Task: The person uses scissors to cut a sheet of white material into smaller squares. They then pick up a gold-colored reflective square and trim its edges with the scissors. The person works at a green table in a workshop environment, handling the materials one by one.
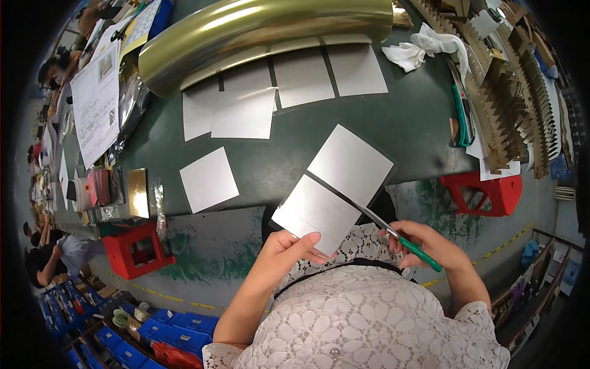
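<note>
My left hand (296, 249) pinches the near corner of a pale silvery sheet (316, 210), thumb on top. A second pale panel (351, 161) lies beyond it across a narrow dark strip. My right hand (424, 241) grips scissors (419, 252) with green handles. Their blades reach into the strip between the two panels from the right; whether the film there is cut through, I cannot tell. A separate pale square (209, 179) rests on the dark green table at left. Several similar panels (243, 115) lie farther back, partly under a shiny gold roll (264, 40).
Serrated brown card strips (507, 92) stand along the right, beside a green-handled tool (462, 114). A white cloth (424, 46) lies at the back right. Printed papers (97, 101) and a gold block (138, 192) are at left. Red stools (138, 251) stand by the table's near edge.
</note>
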A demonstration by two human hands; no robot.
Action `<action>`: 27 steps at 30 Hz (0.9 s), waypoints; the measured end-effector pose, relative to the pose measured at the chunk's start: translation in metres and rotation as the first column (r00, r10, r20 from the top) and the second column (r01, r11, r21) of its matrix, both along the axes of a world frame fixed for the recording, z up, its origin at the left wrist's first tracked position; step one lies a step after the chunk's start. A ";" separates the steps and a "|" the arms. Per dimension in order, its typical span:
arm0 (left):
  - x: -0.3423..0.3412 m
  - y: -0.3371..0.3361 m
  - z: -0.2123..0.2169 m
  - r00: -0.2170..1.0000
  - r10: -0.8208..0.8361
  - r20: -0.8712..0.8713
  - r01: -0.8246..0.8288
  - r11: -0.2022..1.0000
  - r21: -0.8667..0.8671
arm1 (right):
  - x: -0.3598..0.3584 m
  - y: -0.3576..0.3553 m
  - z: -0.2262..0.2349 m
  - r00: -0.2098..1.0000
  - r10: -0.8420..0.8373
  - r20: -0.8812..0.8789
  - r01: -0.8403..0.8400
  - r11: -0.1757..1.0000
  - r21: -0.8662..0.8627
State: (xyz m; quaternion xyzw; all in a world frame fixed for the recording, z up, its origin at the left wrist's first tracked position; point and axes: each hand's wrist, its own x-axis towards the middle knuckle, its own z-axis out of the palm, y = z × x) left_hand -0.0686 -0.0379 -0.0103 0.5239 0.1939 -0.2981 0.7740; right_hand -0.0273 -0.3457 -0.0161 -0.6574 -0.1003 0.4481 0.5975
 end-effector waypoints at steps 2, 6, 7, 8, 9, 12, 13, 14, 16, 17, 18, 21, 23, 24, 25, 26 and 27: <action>0.000 -0.001 0.000 1.000 -0.004 0.006 0.004 1.000 0.001 | 0.002 0.002 0.000 0.999 0.037 0.016 -0.037 0.999 -0.024; 0.001 0.000 -0.001 1.000 -0.018 0.019 0.018 1.000 0.002 | 0.005 0.003 0.000 0.997 0.066 0.036 -0.064 0.996 -0.056; 0.001 0.000 -0.002 1.000 -0.022 0.021 0.022 1.000 0.001 | 0.006 0.003 0.001 0.996 0.070 0.052 -0.066 0.996 -0.059; 0.001 0.000 -0.002 0.999 -0.025 0.023 0.025 1.000 0.002 | 0.007 0.005 0.001 0.995 0.073 0.068 -0.069 0.996 -0.062; 0.001 0.000 -0.002 0.999 -0.028 0.025 0.028 1.000 0.003 | 0.007 0.005 0.002 0.994 0.076 0.084 -0.071 0.995 -0.066; 0.002 0.000 -0.001 0.999 -0.029 0.027 0.029 1.000 -0.003 | 0.007 0.008 0.003 0.991 0.051 0.121 -0.043 0.997 -0.062; 0.002 0.000 0.000 0.999 -0.028 0.027 0.028 1.000 -0.007 | 0.008 0.009 0.005 0.992 0.056 0.117 -0.047 0.996 -0.078; 0.002 0.000 -0.001 0.999 -0.030 0.030 0.030 0.999 -0.011 | 0.011 0.011 0.009 0.992 0.061 0.112 -0.050 0.994 -0.093; 0.003 0.001 -0.004 0.999 -0.036 0.037 0.037 0.999 -0.020 | 0.014 0.015 0.014 0.997 0.048 0.064 -0.040 0.993 -0.112; 0.003 0.002 -0.004 0.999 -0.038 0.037 0.039 0.999 -0.020 | 0.014 0.016 0.017 0.999 0.030 0.020 -0.028 0.993 -0.116; 0.005 0.002 -0.004 0.998 -0.041 0.037 0.042 0.999 -0.021 | 0.015 0.018 0.018 1.000 0.012 -0.024 -0.015 0.993 -0.120; 0.009 0.002 -0.004 0.998 -0.056 0.038 0.056 0.998 -0.016 | 0.015 0.022 0.014 1.000 0.003 -0.010 -0.004 0.996 -0.085; 0.013 0.002 -0.003 0.997 -0.073 0.037 0.073 0.997 -0.011 | 0.016 0.025 0.010 1.000 -0.017 -0.019 0.016 0.999 -0.043; 0.015 0.002 -0.003 0.996 -0.084 0.035 0.084 0.996 -0.010 | 0.017 0.027 0.010 0.999 -0.027 -0.024 0.026 0.999 -0.022; 0.017 0.003 -0.003 0.995 -0.094 0.034 0.095 0.995 -0.008 | 0.019 0.029 0.011 0.998 -0.037 -0.053 0.037 0.999 -0.011; 0.019 0.004 -0.003 0.993 -0.112 0.036 0.113 0.994 -0.012 | 0.021 0.032 0.014 0.996 -0.047 -0.082 0.047 0.999 0.000; 0.021 0.004 -0.003 0.991 -0.130 0.037 0.130 0.991 -0.016 | 0.022 0.035 0.016 0.992 -0.056 -0.112 0.057 0.998 0.011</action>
